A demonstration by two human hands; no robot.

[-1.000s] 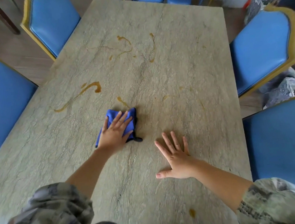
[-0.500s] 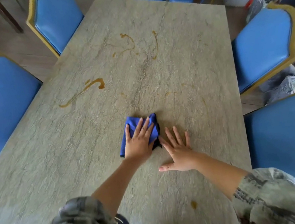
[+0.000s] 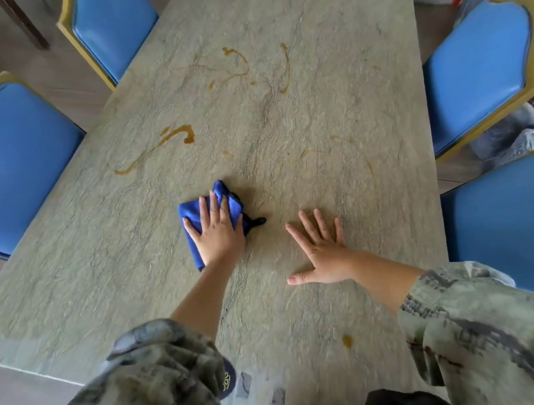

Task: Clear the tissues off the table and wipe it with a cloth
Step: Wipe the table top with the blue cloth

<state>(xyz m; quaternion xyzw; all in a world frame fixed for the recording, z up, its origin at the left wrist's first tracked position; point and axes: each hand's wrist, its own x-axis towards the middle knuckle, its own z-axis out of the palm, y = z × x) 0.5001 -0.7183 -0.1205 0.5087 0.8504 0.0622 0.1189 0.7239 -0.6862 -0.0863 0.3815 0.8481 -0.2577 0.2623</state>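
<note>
Head view showed our left hand [image 3: 217,233] pressed flat on the blue cloth [image 3: 208,210] at frame centre, our right hand [image 3: 324,250] spread empty on the table [image 3: 363,98]. No tissues were visible. We judged the brown streaks [image 3: 159,144] toward the upper left could smear if swept carelessly. Open tabletop lay ahead; chairs [image 3: 481,78] crowded both edges.

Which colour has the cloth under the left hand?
The cloth is blue, with a dark corner; the head view shows it, under the left hand.
</note>
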